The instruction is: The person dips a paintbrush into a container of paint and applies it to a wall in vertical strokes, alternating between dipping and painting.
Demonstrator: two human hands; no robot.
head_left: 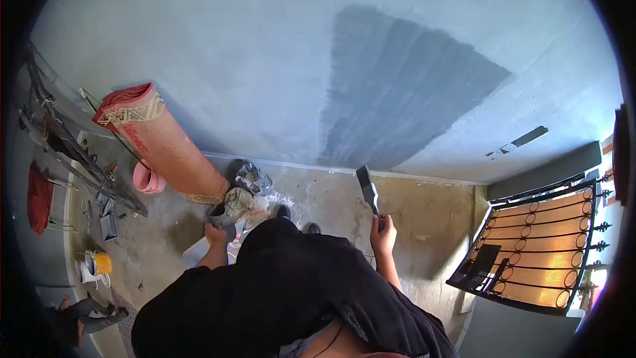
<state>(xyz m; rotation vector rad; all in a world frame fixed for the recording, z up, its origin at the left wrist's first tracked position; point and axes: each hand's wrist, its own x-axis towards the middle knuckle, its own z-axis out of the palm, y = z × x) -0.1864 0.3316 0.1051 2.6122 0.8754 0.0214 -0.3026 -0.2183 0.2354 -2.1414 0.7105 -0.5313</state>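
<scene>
My right hand (383, 234) is closed around the handle of a wide-bladed putty knife (368, 187), its blade pointing up toward the foot of the wall. My left hand (214, 233) is closed beside a small dark flat piece; what it grips is hard to make out. Just below that hand, a pale tub (195, 252) is partly covered by my arm and body. An open whitish sack (246, 207) stands close by on the floor. On the grey wall (252, 46) ahead, a large darker grey patch (404, 89) has streaky edges.
A rolled red carpet (169, 142) leans on the wall at left, with a pink bucket (147, 178) beside it. A dark bag (253, 178) lies near white powder. At right is a barred window (536, 242). Another person (83, 318) is at lower left, near a yellow container (102, 263).
</scene>
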